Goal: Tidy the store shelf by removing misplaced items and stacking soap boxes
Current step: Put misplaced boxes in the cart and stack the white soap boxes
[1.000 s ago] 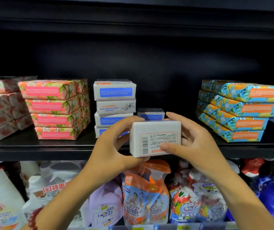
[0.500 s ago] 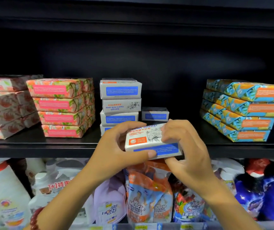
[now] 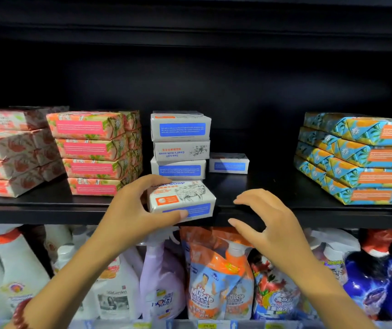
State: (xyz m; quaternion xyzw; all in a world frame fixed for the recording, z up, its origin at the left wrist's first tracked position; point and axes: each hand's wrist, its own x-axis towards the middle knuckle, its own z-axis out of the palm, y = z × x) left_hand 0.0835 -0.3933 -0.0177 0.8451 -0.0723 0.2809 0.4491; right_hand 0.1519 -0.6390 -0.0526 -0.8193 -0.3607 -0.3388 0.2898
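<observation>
My left hand [image 3: 134, 210] grips a white goat's milk soap box [image 3: 182, 200] with a blue label, at the front edge of the black shelf [image 3: 47, 207]. Its fingers curl over the box's top and the thumb presses the front. Behind the box rises a stack of matching white soap boxes [image 3: 180, 146]. One more white box [image 3: 228, 163] lies alone further back to the right. My right hand [image 3: 265, 219] hovers just right of the held box, fingers spread and loosely curved, holding nothing.
Pink and orange wrapped soap stacks [image 3: 90, 150] fill the shelf's left side. Blue and orange wrapped soaps [image 3: 361, 157] are stacked at the right. Detergent bottles [image 3: 17, 276] and refill pouches [image 3: 216, 281] crowd the shelf below.
The box was turned from barcode side to label side, then moved left and onto the shelf front. My right hand let go of it and drew back to the right.
</observation>
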